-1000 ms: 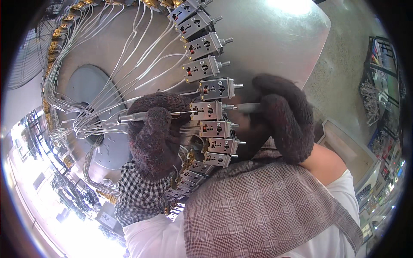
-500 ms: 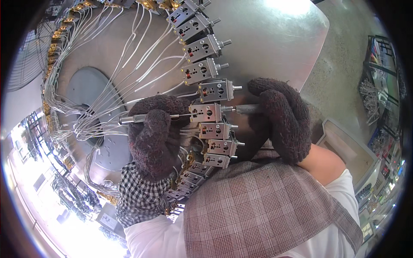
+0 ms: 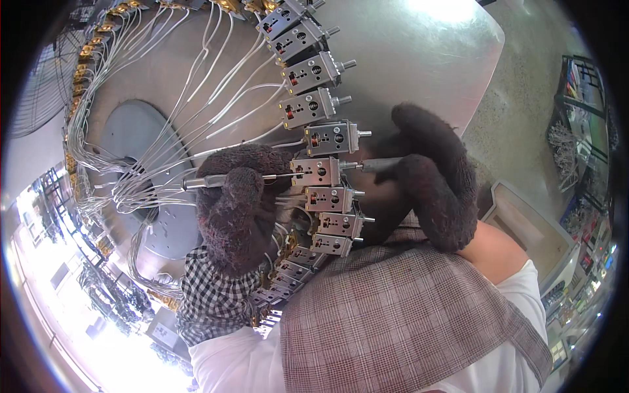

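My left hand [image 3: 239,203], in a dark knitted glove, is closed round a slim metal screwdriver [image 3: 213,181]. Its thin blade runs right, and the tip meets the face of a small metal control unit [image 3: 314,172] with a shaft. On the other side, my right hand [image 3: 439,177], gloved too, has a grey rod-shaped tool [image 3: 380,165] between its fingers. That tool's end lines up with the unit's shaft; whether it fits over it I cannot tell. The right fingers are loosened around the tool, the upper ones raised off it.
Similar control units [image 3: 308,108] stand in a curved row along a round metal table [image 3: 419,72]. White leads [image 3: 223,105] run from them to a grey central disc [image 3: 167,229]. Brass-coloured parts [image 3: 82,72] line the far left rim. A pale tray [image 3: 531,223] sits at the right.
My right hand's fingers have spread apart and its upper fingers have lifted off the grey tool. The left hand and screwdriver stay in nearly the same place.
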Tool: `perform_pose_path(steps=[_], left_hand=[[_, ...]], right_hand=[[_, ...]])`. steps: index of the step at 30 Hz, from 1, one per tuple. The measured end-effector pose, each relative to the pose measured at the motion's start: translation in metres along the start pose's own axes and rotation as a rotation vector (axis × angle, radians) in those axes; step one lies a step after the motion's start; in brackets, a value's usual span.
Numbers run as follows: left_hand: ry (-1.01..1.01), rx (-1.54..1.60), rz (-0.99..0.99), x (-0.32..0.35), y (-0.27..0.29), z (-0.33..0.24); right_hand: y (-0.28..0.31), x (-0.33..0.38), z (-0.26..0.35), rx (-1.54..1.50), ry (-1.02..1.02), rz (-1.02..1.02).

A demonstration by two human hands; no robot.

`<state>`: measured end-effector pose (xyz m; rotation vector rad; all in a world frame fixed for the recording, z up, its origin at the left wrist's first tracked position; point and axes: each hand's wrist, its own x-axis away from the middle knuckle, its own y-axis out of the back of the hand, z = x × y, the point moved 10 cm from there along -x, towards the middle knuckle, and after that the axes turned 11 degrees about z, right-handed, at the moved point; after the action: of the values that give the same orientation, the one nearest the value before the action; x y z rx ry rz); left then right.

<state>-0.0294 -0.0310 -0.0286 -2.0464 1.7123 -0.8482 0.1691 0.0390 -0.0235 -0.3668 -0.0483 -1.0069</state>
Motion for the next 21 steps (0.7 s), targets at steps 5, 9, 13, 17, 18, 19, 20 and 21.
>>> perform_pose_path(steps=[5,9,13,17,18,19,20,21], left_hand=[[-0.020,0.032,-0.035,0.003,0.002,0.001],[-0.011,-0.121,-0.001,0.001,-0.002,-0.003],[0.002,0.024,-0.012,0.001,0.001,0.001],[0.006,0.017,0.094,-0.004,-0.003,0.000],[0.007,0.017,0.093,-0.004,-0.003,0.002],[-0.019,0.025,0.080,-0.004,-0.001,0.001],[-0.046,0.033,0.065,-0.003,0.000,-0.001],[-0.045,0.033,0.065,-0.001,-0.001,-0.002]], right_hand=[[0.002,-0.001,-0.008,0.293,0.001,0.134],[-0.021,0.007,0.026,0.992,0.557,0.153],[0.001,0.004,-0.029,-0.130,-0.282,0.030],[0.001,0.006,-0.029,-0.181,-0.323,-0.033],[0.002,0.006,-0.029,-0.212,-0.337,-0.055],[0.005,0.006,-0.032,-0.213,-0.338,-0.055],[0.003,0.001,-0.023,-0.090,-0.208,0.054],[-0.004,-0.001,-0.011,0.032,-0.077,0.162]])
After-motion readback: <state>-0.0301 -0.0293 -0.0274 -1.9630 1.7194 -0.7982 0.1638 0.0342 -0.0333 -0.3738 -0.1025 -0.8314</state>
